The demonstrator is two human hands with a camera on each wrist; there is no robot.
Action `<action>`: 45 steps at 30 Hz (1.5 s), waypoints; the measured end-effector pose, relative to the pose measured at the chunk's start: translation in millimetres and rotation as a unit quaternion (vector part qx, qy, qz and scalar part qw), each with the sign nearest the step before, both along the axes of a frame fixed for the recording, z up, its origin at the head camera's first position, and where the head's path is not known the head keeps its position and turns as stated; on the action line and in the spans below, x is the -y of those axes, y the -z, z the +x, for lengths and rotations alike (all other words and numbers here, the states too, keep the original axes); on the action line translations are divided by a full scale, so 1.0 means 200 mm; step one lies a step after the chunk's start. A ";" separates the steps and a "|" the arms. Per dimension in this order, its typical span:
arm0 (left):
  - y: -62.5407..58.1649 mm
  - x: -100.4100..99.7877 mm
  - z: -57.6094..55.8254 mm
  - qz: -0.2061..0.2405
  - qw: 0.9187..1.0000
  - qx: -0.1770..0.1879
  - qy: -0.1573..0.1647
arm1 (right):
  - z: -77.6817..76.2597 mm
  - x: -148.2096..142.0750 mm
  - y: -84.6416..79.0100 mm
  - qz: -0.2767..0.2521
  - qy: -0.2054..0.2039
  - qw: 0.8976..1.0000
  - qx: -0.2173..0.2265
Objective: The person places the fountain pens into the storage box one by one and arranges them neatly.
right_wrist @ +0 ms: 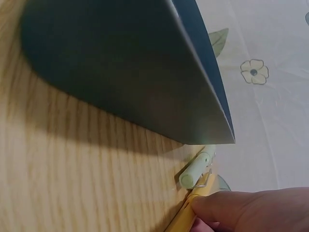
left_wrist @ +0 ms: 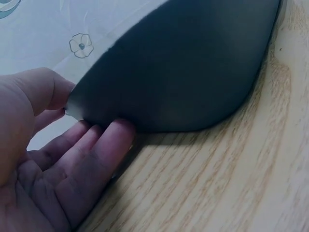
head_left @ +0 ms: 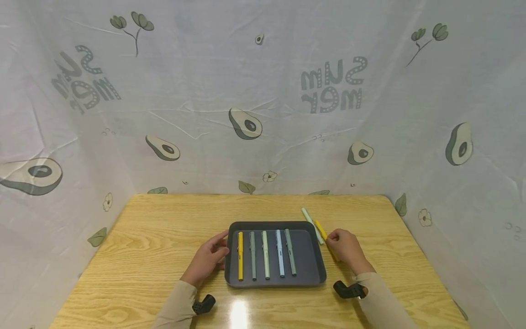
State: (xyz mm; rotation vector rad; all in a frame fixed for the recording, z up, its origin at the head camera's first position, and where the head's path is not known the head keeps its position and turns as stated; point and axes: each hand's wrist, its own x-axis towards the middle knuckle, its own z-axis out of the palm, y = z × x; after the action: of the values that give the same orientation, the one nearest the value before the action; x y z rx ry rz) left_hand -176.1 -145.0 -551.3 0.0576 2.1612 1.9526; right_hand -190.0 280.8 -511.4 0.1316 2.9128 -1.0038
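A dark grey tray [head_left: 306, 256] lies on the table with several pens side by side in it: a yellow pen [head_left: 240, 256], two grey-green ones, a pale green pen [head_left: 265, 256] and a light blue pen [head_left: 280, 253]. My left hand [head_left: 207, 258] holds the tray's left side, thumb at the rim and fingertips against the outer wall [left_wrist: 183, 67]. To the right of the tray, my right hand [head_left: 347, 249] pinches a second yellow pen [right_wrist: 183, 215] between thumb and fingers. Another pale green pen [right_wrist: 195, 171] lies beside it, close along the tray's right wall.
The wooden table [head_left: 164, 237] extends around the tray on all sides. A pale curtain [head_left: 205, 91] printed with avocados and leaves hangs behind the table and along both sides. Black devices [head_left: 347, 290] are strapped at both wrists.
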 end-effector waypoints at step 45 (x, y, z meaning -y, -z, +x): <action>0.02 0.02 -0.01 0.024 0.999 0.010 0.026 | 0.04 -0.01 0.01 0.035 0.036 0.998 -0.023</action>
State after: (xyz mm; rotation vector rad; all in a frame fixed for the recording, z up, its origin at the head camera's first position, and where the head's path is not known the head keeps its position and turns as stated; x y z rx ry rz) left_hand -179.0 -148.9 -555.9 0.1008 2.0800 1.9683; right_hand -182.4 282.7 -513.4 0.2204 3.0067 -0.9276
